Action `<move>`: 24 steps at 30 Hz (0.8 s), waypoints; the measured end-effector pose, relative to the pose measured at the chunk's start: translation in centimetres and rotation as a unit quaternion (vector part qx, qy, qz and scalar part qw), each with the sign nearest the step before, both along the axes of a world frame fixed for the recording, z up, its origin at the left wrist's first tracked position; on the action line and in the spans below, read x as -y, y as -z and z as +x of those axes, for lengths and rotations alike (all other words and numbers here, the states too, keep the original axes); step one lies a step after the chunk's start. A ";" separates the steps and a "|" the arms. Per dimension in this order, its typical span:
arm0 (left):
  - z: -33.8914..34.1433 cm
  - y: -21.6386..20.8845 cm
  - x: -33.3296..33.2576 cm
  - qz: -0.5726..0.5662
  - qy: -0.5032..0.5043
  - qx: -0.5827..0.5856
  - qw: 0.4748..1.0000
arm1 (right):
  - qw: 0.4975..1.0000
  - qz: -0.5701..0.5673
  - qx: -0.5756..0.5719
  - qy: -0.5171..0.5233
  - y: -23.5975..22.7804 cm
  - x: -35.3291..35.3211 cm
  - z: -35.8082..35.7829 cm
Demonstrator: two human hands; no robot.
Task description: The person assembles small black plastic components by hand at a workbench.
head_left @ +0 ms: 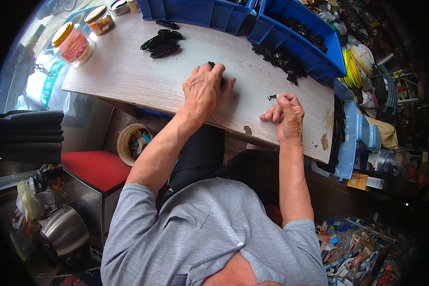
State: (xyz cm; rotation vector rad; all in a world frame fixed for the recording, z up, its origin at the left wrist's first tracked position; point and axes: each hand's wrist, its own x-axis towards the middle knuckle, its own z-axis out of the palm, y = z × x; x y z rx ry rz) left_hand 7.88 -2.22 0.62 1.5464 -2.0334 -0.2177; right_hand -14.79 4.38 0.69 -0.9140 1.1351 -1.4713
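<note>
My left hand [201, 89] is over the middle of the pale wooden table [124, 71], its fingers curled round a black plastic piece [211, 64] that is mostly hidden under them. To the right, my right hand [290, 119] pinches a small black toothed piece [271, 97] between thumb and forefinger, just above the tabletop. Beyond my left hand lies a small pile of oblong black parts [161, 44]. A heap of small black pieces [280, 62], like the one in my right hand, spreads along the front of a blue bin.
Two blue plastic bins [195, 15] [298, 40] stand along the table's far edge. Jars [73, 45] [99, 20] sit at the far left corner. Below the table are a bucket [124, 145] and a red-topped cabinet [95, 169]. Clutter and yellow cable [351, 69] lie to the right.
</note>
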 end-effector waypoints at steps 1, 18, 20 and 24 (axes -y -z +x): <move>-0.1 -0.1 -0.4 -0.010 0.016 0.016 1.000 | 1.000 0.001 0.004 0.005 -0.1 0.0 0.1; -3.8 1.4 -3.2 0.151 0.188 -0.443 0.863 | 0.993 -0.032 0.107 -0.024 0.2 -0.2 1.7; -4.7 2.0 -3.3 0.227 0.221 -0.525 0.790 | 0.992 -0.021 0.123 0.014 0.6 -0.3 1.5; -5.0 -0.4 -4.1 0.349 0.218 -0.585 0.699 | 0.990 -0.006 0.141 0.027 0.4 -0.6 1.6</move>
